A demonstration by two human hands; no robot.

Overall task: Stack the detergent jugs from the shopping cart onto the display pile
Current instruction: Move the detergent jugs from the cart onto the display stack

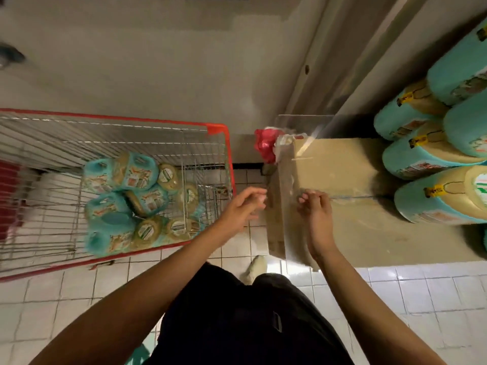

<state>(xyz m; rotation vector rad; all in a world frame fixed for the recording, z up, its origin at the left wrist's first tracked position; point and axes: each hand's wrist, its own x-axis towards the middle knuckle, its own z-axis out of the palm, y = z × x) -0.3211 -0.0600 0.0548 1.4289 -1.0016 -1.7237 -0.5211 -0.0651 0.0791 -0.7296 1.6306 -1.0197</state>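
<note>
My left hand [243, 206] and my right hand [315, 206] are both in front of me, near each other but apart, and neither one holds anything. The fingers of the left hand are relaxed and a little bent, pointing toward three o'clock; they are blurred, so I cannot say more about them. The fingers of the right hand are loosely curled on nothing, and this hand is over the left edge of the cardboard box [347, 164]; whether it touches the box, I cannot tell. At nine o'clock from my hands stands the shopping cart [228, 159], a wire basket with a red rim. The detergent jugs [118, 175] lie inside it in its right part, turquoise with beige caps, on their sides and piled one over another. At three o'clock from my hands is the display pile [427, 154]: the same turquoise jugs, stacked in rows on top of the cardboard box, at its far right end. At twelve o'clock, just beside the far left corner of the box, there is a red plastic bag [264, 143]. Below, at six o'clock, I see my black trousers [237, 312], one light shoe [257, 264] and the white tiled floor [395, 285].
</note>
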